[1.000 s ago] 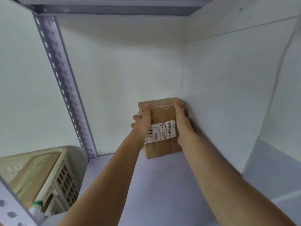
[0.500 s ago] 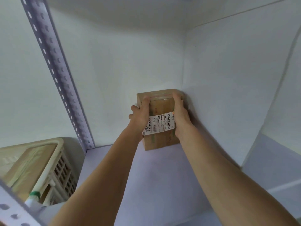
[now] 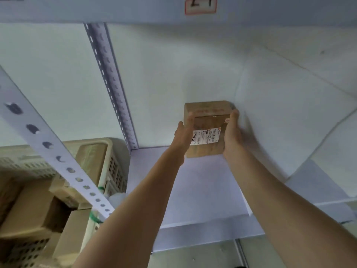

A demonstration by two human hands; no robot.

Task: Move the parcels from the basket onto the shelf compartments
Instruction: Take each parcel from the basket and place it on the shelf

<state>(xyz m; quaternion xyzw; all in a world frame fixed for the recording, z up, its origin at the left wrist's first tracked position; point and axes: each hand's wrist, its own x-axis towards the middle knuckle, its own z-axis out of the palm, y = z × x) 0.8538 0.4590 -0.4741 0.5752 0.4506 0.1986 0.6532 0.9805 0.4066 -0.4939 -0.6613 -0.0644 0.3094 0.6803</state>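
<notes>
Several cardboard boxes (image 3: 34, 211) are seen in the beige slatted basket (image 3: 116, 171) at the lower left, partly hidden by a perforated shelf upright (image 3: 48, 146). One cardboard parcel (image 3: 208, 122) bearing a white shipping label (image 3: 205, 135) is stood in the back right corner of the shelf compartment (image 3: 193, 190). Its sides are grasped by the left hand (image 3: 181, 136) and the right hand (image 3: 231, 136), with thumbs laid on its front. A red-bordered tag (image 3: 201, 4) is fixed to the beam above.

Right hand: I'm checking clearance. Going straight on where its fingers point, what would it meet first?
The right hand would probably meet the back wall just behind the parcel; depth is unclear.
</notes>
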